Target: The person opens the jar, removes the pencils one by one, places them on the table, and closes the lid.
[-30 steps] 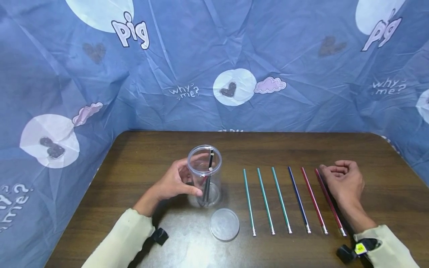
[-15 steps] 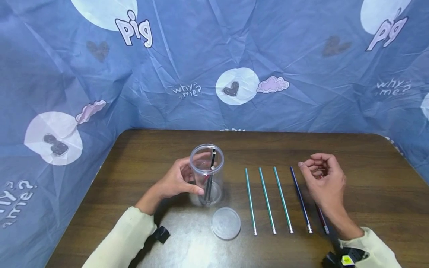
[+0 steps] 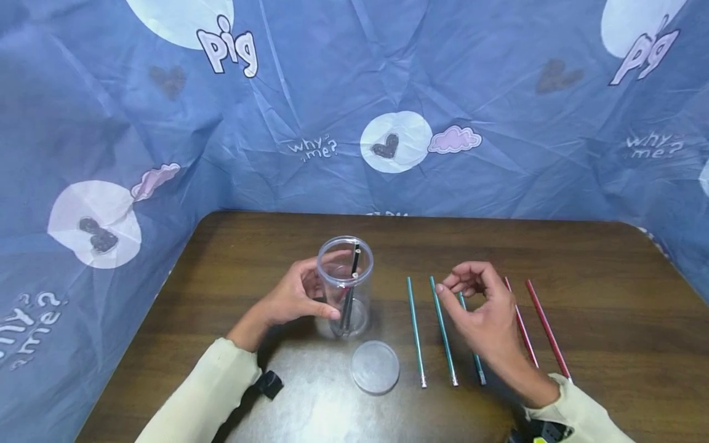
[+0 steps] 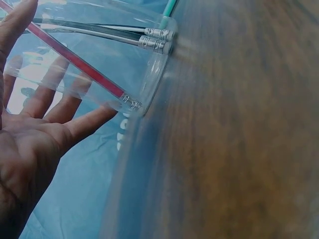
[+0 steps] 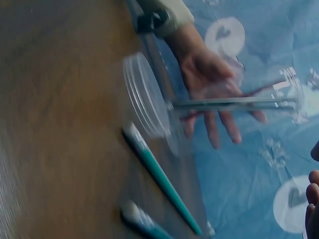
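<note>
My left hand (image 3: 293, 298) grips a clear plastic jar (image 3: 362, 301) from its left side, thumb in front and fingers behind. The jar stands upright without its lid. Inside lean two black pencils (image 4: 107, 31) and a red pencil (image 4: 75, 59), eraser ends down. My right hand (image 3: 487, 311) hovers over the pencil row, fingers loosely curled, with nothing visible in it. Its fingertips are near the tops of the teal pencils (image 3: 443, 329). It partly hides the rightmost teal pencil (image 3: 479, 366) and covers the spot of the blue pencil.
A round clear lid (image 3: 375, 367) lies in front of the jar. Another teal pencil (image 3: 416, 332) is at the row's left end. Two red pencils (image 3: 548, 329) lie on the right. The brown wooden table (image 3: 626, 307) is backed by a blue printed cloth (image 3: 310, 74).
My right hand has moved left across the row, from beside the rightmost red pencil to over the teal pencils. The left hand keeps its hold on the jar.
</note>
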`<act>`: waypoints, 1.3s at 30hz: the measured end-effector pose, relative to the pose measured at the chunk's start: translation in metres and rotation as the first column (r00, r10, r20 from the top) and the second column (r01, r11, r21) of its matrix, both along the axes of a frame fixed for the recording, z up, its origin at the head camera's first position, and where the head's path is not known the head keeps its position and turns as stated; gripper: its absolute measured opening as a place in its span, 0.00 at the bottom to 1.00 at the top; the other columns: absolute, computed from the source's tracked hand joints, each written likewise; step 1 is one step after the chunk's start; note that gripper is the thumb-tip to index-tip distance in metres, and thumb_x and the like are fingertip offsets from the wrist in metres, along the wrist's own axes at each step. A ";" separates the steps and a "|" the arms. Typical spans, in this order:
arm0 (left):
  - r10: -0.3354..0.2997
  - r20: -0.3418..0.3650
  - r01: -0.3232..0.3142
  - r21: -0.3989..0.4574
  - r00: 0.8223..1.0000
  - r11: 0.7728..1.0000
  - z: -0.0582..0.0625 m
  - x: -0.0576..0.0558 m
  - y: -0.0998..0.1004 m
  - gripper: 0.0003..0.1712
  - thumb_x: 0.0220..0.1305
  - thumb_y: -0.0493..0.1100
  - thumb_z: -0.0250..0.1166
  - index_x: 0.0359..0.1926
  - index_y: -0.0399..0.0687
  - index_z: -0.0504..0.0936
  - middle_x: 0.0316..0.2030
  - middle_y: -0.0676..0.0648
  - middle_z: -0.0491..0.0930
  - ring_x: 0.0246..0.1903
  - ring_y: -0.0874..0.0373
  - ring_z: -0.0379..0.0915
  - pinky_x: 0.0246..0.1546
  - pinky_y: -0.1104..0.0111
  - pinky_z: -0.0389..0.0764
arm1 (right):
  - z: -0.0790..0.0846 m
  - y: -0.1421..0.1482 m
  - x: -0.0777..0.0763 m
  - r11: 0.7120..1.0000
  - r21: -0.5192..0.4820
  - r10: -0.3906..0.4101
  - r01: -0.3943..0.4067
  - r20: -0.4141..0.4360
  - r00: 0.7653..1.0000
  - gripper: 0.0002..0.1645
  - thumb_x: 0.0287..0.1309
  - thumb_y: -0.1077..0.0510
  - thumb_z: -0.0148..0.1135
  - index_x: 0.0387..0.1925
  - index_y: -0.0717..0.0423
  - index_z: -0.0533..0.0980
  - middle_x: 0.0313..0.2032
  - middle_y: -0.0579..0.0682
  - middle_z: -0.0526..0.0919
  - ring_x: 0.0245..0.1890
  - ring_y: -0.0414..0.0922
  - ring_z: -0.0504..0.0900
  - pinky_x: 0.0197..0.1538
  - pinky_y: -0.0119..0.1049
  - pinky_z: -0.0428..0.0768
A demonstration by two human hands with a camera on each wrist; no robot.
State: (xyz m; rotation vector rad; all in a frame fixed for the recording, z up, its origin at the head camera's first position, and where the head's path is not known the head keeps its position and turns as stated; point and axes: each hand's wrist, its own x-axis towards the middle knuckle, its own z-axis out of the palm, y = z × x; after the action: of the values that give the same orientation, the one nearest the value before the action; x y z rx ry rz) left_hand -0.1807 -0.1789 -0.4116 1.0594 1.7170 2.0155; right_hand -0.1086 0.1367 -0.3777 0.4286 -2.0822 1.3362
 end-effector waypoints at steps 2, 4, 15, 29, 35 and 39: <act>-0.010 0.004 0.010 0.003 1.000 1.000 0.000 0.000 0.001 0.55 0.44 0.25 0.77 0.71 0.25 0.57 0.60 0.20 0.68 0.57 0.47 0.76 0.56 0.56 0.78 | -0.003 -0.006 0.002 0.999 0.003 0.035 -0.035 0.001 0.999 0.19 0.46 0.73 0.74 0.39 0.65 0.75 0.30 0.51 0.85 0.31 0.36 0.79 0.34 0.24 0.76; -0.015 0.011 0.015 0.004 1.000 1.000 0.001 0.000 0.001 0.55 0.43 0.25 0.77 0.71 0.25 0.56 0.60 0.19 0.67 0.57 0.47 0.76 0.57 0.56 0.78 | -0.004 -0.012 0.005 0.998 -0.002 0.066 -0.066 0.005 0.998 0.18 0.46 0.73 0.73 0.39 0.64 0.76 0.30 0.50 0.85 0.30 0.37 0.79 0.34 0.25 0.77; -0.010 0.012 0.010 0.003 1.000 1.000 -0.001 0.003 0.000 0.54 0.44 0.25 0.77 0.71 0.28 0.58 0.60 0.18 0.67 0.57 0.46 0.76 0.56 0.56 0.79 | 0.007 -0.052 0.008 0.972 -0.108 0.209 -0.207 0.004 0.978 0.16 0.49 0.72 0.71 0.42 0.62 0.80 0.35 0.52 0.85 0.32 0.39 0.80 0.35 0.31 0.78; 0.031 0.009 -0.031 -0.053 0.999 0.998 0.001 0.002 0.002 0.54 0.43 0.27 0.78 0.72 0.31 0.60 0.59 0.26 0.73 0.55 0.48 0.78 0.53 0.55 0.81 | 0.019 -0.077 0.001 0.947 -0.163 0.292 -0.275 0.091 0.952 0.17 0.55 0.66 0.68 0.47 0.57 0.80 0.45 0.49 0.81 0.43 0.46 0.78 0.43 0.36 0.78; 0.028 0.029 -0.026 -0.050 0.999 0.998 0.000 0.003 0.002 0.55 0.43 0.27 0.78 0.72 0.32 0.60 0.60 0.26 0.72 0.56 0.47 0.77 0.55 0.55 0.80 | 0.025 -0.080 -0.003 0.943 -0.169 0.302 -0.286 0.081 0.950 0.15 0.57 0.66 0.66 0.47 0.57 0.81 0.47 0.48 0.79 0.46 0.52 0.76 0.45 0.40 0.75; 0.037 0.031 -0.035 -0.058 0.999 0.998 0.000 0.003 0.002 0.54 0.42 0.27 0.78 0.72 0.35 0.62 0.60 0.29 0.74 0.55 0.47 0.77 0.54 0.55 0.80 | 0.028 -0.082 -0.004 0.948 -0.124 0.307 -0.294 0.101 0.946 0.14 0.57 0.65 0.65 0.47 0.56 0.82 0.47 0.48 0.77 0.47 0.50 0.74 0.46 0.40 0.74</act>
State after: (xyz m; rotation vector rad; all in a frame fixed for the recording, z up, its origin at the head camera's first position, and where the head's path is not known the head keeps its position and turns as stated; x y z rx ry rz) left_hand -0.1778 -0.1766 -0.4116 0.9799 1.7787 1.9812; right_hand -0.1128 0.0543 -0.3499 0.6556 -2.0888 1.6793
